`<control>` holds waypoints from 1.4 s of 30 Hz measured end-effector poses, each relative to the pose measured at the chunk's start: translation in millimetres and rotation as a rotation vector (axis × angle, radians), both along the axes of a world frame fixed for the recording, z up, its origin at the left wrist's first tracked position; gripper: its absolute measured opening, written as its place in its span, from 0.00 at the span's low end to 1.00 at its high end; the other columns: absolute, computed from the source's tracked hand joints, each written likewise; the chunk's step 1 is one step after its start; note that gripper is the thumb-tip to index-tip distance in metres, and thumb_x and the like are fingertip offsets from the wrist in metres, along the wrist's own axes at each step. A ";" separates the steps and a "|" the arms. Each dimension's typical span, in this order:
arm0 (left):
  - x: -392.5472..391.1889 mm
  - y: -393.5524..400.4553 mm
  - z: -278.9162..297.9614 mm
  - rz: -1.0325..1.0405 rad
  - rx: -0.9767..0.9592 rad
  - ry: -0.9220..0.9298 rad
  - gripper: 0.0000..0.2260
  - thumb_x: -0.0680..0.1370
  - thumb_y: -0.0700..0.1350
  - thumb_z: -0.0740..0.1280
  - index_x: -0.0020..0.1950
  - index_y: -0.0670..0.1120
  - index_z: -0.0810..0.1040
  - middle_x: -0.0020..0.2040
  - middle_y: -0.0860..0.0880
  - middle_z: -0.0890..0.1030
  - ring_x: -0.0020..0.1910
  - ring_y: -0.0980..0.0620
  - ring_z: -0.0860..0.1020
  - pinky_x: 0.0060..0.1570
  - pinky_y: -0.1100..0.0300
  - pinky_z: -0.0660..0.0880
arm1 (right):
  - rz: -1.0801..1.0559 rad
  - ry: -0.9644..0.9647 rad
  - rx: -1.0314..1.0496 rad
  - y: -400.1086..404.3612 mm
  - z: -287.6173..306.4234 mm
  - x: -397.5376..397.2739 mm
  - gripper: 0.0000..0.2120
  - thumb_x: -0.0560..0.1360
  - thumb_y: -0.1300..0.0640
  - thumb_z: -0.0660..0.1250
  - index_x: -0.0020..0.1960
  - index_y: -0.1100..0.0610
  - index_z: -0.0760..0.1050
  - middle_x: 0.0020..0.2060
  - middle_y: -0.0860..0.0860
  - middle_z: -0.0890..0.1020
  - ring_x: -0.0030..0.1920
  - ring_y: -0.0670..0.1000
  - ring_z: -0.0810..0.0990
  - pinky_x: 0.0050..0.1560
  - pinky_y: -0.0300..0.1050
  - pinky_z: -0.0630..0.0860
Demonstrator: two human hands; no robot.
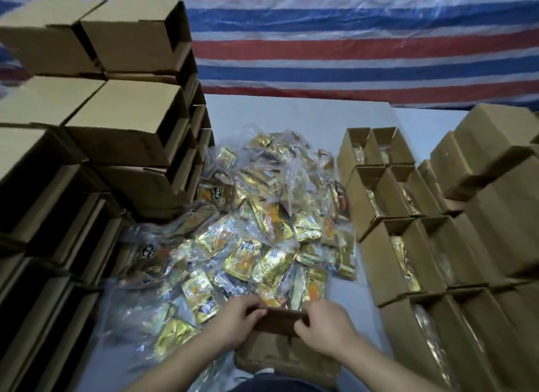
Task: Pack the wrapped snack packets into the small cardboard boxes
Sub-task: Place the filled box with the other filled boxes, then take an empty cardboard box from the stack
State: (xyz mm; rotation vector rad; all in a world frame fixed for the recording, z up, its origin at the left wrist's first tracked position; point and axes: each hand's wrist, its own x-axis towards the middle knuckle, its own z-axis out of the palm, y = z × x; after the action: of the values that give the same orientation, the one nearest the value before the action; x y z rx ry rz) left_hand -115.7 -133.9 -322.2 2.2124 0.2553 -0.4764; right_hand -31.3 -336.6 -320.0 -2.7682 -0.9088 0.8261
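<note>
A small cardboard box [280,353] lies in front of me at the bottom centre. My left hand [236,323] grips its far flap from the left, fingers curled over the edge. My right hand [322,326] grips the same flap from the right. Whether anything is inside the box is hidden. Beyond it spreads a heap of gold foil snack packets [256,245] in clear plastic wrap.
Tall stacks of empty boxes [125,117] rise on the left. Rows of open boxes with packets inside [405,251] stand on the right, with closed boxes [493,170] behind them. A striped red, white and blue tarp [350,41] hangs at the back.
</note>
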 end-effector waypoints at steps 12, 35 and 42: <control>-16.9 -1.0 -24.8 0.094 0.034 -0.113 0.09 0.82 0.48 0.62 0.53 0.50 0.82 0.48 0.54 0.83 0.47 0.58 0.78 0.51 0.62 0.74 | 0.041 -0.039 0.077 -0.7 -21.7 -5.7 0.10 0.77 0.47 0.57 0.46 0.51 0.73 0.41 0.49 0.79 0.41 0.52 0.79 0.42 0.47 0.76; 96.7 35.4 20.9 0.140 0.158 -0.172 0.27 0.81 0.60 0.59 0.76 0.48 0.65 0.75 0.49 0.68 0.72 0.51 0.68 0.70 0.54 0.64 | 0.009 -0.015 0.175 4.7 3.3 43.0 0.34 0.76 0.30 0.49 0.70 0.52 0.68 0.65 0.48 0.74 0.66 0.51 0.72 0.63 0.49 0.70; 191.0 20.5 7.0 0.427 0.165 0.202 0.23 0.80 0.54 0.66 0.67 0.39 0.69 0.43 0.47 0.77 0.38 0.52 0.76 0.32 0.60 0.72 | -0.112 -0.014 0.220 4.1 15.4 66.2 0.29 0.80 0.36 0.53 0.73 0.54 0.66 0.67 0.49 0.72 0.67 0.50 0.70 0.68 0.48 0.69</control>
State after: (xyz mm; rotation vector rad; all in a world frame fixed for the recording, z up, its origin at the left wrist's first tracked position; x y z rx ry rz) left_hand 75.3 -113.4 -315.1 2.1833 0.8809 -0.4517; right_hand 34.9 -332.5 -304.5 -2.6097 -0.7866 0.6476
